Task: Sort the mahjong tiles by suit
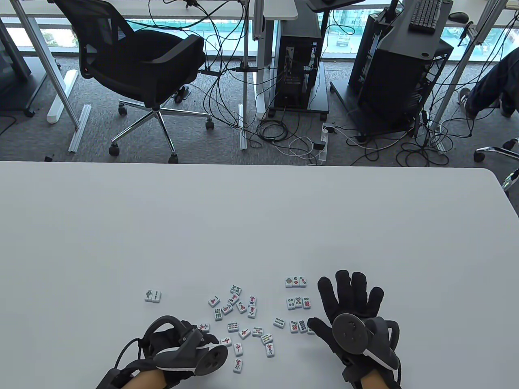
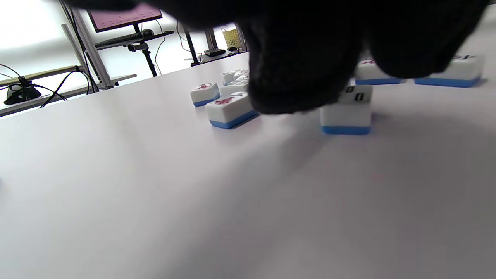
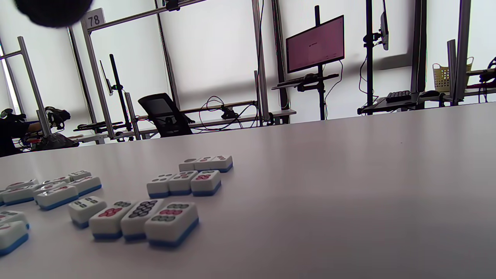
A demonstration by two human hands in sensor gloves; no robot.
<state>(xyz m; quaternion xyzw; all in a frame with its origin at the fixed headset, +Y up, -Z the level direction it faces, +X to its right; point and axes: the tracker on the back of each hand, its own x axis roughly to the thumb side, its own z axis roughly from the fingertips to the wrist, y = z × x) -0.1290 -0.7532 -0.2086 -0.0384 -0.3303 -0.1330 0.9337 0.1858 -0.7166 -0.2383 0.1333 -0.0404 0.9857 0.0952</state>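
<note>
White mahjong tiles [image 1: 239,320] loose on table [image 1: 259,227]; right hand [image 1: 350,308] spread flat

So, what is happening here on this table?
A person in sensor gloves is sorting mahjong tiles by suit. Circle tiles lie in three short rows beside the right hand, which rests open. The left hand reaches into the unsorted scatter. Two tiles sit apart at the left.

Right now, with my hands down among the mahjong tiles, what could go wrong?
1. The right hand lies spread beside the sorted circle rows; sliding sideways could scatter them.
2. The left hand hides tiles beneath it, near the loose pile; lifting one blind may knock its neighbours.
</note>
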